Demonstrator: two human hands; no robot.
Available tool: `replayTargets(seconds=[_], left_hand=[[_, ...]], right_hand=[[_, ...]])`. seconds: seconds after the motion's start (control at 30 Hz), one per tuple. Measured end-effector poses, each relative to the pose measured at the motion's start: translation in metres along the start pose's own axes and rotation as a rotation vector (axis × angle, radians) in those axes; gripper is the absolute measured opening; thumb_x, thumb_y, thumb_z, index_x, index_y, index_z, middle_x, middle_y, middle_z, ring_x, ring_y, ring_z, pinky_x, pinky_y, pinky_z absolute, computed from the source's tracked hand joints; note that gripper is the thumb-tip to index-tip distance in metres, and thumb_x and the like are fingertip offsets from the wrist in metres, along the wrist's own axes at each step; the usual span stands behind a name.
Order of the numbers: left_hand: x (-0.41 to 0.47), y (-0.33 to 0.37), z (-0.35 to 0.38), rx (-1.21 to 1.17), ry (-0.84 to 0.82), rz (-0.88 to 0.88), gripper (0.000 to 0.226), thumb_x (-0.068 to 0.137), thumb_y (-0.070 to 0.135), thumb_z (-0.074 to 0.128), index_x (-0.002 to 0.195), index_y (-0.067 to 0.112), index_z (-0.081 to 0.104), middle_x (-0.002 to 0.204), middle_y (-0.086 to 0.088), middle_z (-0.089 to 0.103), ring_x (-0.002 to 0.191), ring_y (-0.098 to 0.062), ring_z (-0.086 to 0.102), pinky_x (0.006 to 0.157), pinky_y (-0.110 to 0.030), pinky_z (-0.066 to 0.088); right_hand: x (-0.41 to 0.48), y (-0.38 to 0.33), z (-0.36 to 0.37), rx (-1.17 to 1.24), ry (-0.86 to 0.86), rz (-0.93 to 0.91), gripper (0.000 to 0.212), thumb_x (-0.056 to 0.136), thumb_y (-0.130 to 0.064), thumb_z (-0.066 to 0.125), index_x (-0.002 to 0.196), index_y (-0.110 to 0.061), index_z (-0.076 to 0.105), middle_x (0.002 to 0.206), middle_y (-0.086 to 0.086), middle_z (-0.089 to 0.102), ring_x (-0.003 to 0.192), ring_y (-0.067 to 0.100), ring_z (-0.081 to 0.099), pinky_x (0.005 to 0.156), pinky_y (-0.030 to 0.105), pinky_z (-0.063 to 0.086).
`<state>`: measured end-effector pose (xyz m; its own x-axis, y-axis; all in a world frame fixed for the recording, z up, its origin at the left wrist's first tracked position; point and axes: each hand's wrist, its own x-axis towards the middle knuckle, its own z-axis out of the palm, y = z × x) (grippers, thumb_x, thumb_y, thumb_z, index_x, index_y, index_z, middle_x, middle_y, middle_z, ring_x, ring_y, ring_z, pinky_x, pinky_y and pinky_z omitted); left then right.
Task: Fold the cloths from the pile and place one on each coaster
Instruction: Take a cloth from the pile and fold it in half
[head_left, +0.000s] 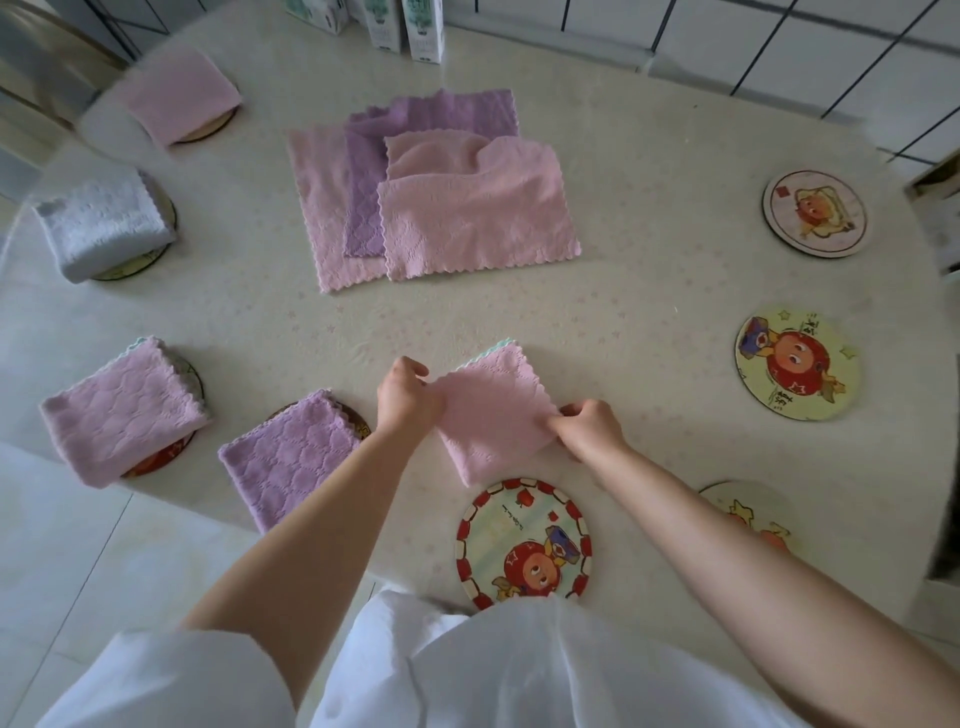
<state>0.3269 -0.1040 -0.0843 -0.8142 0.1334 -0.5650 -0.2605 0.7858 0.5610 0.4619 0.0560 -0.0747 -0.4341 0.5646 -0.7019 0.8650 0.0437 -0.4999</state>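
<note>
White clothing (467, 675) fills the bottom edge, below the pale worktop (649, 322) that spans the frame — its pile (467, 223) of pink and purple cloths sits upper centre. Lower centre, a folded pink cloth (493, 421) sits just above the red-rimmed coaster (522, 545); the left grip (405, 400) pinches its left edge, the right grip (589, 428) its right edge — fingers curled.
</note>
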Motion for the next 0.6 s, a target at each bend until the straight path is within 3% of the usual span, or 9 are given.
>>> replayTargets(seconds=[0.13, 0.3, 0.4, 0.5, 0.6], left_hand=[[0.003, -0.001, -0.008, -0.292, -0.086, -0.206, 0.045, 0.074, 0.001, 0.067, 0.117, 0.012, 0.057, 0.088, -0.006, 0.061, 0.081, -0.022, 0.062, 0.081, -0.036, 0.057], [-0.024, -0.009, -0.015, -0.576, -0.282, -0.217, 0.050, 0.072, -0.010, 0.066, 0.120, 0.001, 0.060, 0.107, -0.018, 0.065, 0.089, -0.025, 0.063, 0.073, -0.029, 0.055], [-0.046, -0.023, -0.014, -0.593, -0.356, -0.208, 0.042, 0.072, -0.007, 0.068, 0.113, 0.002, 0.065, 0.110, -0.018, 0.067, 0.096, -0.026, 0.064, 0.079, -0.030, 0.055], [-0.068, -0.041, -0.010, -0.561, -0.387, -0.227, 0.039, 0.074, -0.005, 0.070, 0.112, 0.005, 0.066, 0.106, -0.014, 0.068, 0.098, -0.026, 0.064, 0.081, -0.030, 0.055], [-0.088, -0.062, -0.001, -0.477, -0.377, -0.211, 0.034, 0.075, -0.001, 0.072, 0.108, 0.007, 0.067, 0.102, -0.010, 0.070, 0.096, -0.024, 0.066, 0.080, -0.028, 0.056]], right_hand=[[0.000, -0.001, -0.007, 0.118, -0.048, 0.072, 0.015, 0.074, -0.024, 0.068, 0.072, -0.013, 0.058, 0.059, 0.002, 0.047, 0.050, 0.018, 0.042, 0.046, 0.023, 0.032], [-0.006, 0.016, -0.018, 0.418, -0.126, 0.109, 0.014, 0.070, -0.016, 0.071, 0.075, -0.010, 0.059, 0.078, 0.011, 0.059, 0.073, 0.028, 0.062, 0.069, 0.040, 0.059], [-0.020, 0.038, -0.022, 0.484, -0.191, 0.123, 0.012, 0.078, -0.011, 0.070, 0.087, -0.006, 0.063, 0.088, 0.013, 0.062, 0.077, 0.026, 0.062, 0.064, 0.033, 0.056], [-0.033, 0.065, -0.021, 0.444, -0.212, 0.126, 0.015, 0.081, -0.016, 0.071, 0.089, -0.006, 0.064, 0.092, 0.013, 0.063, 0.079, 0.025, 0.062, 0.076, 0.042, 0.058], [-0.045, 0.090, -0.017, 0.385, -0.186, 0.101, 0.017, 0.081, -0.020, 0.071, 0.091, -0.008, 0.065, 0.092, 0.012, 0.065, 0.077, 0.023, 0.062, 0.079, 0.044, 0.056]])
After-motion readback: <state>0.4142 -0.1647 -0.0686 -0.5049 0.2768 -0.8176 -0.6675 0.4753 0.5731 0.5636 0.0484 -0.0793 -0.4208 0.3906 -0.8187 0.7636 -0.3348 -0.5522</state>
